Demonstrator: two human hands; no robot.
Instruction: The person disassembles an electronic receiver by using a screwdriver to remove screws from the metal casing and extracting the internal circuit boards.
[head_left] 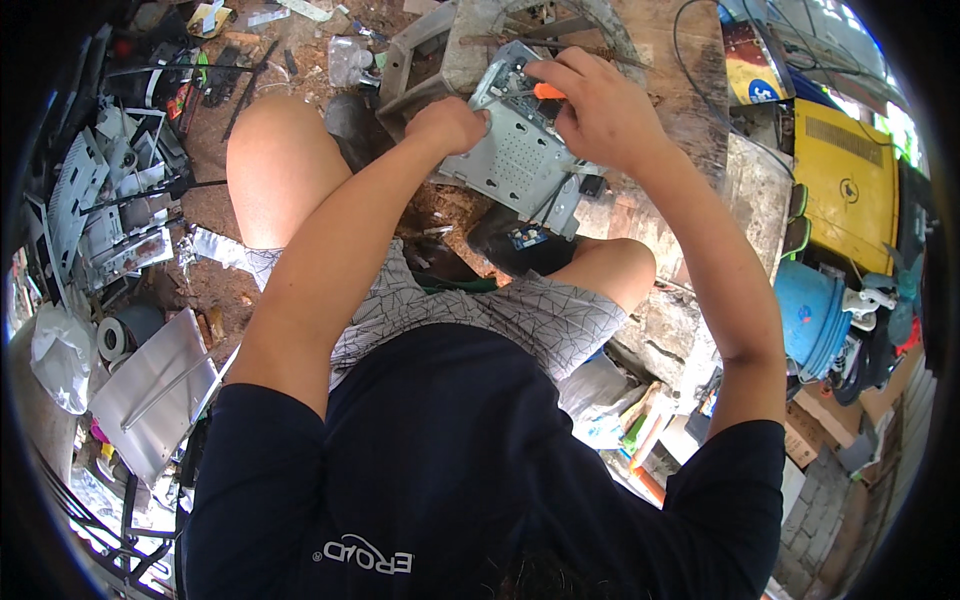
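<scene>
A grey metal chassis (510,165) with punched holes and slots rests tilted in front of me, beside my knees. Its far end carries a dark part with exposed circuitry (540,100). My right hand (605,112) is closed around a screwdriver with an orange handle (547,91); the thin shaft points left across the chassis's far end. My left hand (445,127) is closed at the chassis's left edge, its fingertips near the shaft's end and partly hidden. Dark cables and a small blue circuit board (527,236) hang at the chassis's near end.
A worn wooden bench (690,130) stands to the right, with a yellow metal panel (845,185) and a blue bucket (808,315) beyond it. Scrap metal pieces (110,200) pile up at the left. A clear plastic container (348,62) lies on the dirt floor.
</scene>
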